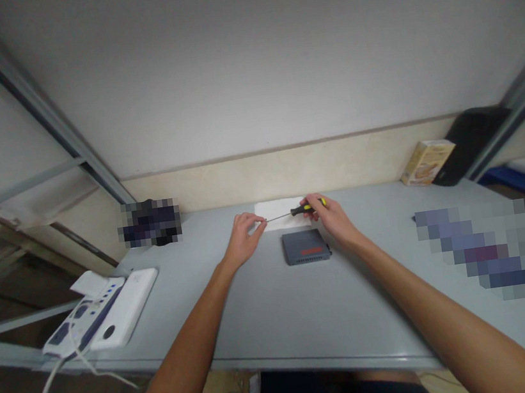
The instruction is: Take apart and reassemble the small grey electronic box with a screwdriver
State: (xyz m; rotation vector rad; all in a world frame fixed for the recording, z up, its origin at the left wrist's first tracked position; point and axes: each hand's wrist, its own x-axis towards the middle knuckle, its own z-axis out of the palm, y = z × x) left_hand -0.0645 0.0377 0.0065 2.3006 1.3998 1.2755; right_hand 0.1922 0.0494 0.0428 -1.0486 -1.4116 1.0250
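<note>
My right hand (323, 213) is wrapped round the black and yellow handle of a screwdriver (299, 210), whose thin shaft points left. At the shaft's tip, the thumb and fingers of my left hand (247, 234) are pinched together. Something tiny and dark shows between those fingertips, too small to name. A white sheet of paper (274, 208) lies on the table beneath the screwdriver. Just in front of the paper is a flat dark grey box-shaped device (305, 247) with a row of small slots along its near edge and a red marking on top.
On the left of the grey table (258, 313) are a power strip (85, 316) with cables and a white slab-like device (126, 304). A blurred dark object (152, 222) stands back left. A yellow carton (427, 162) leans near a black case (471, 143) back right. Blurred bluish items (482, 251) lie right.
</note>
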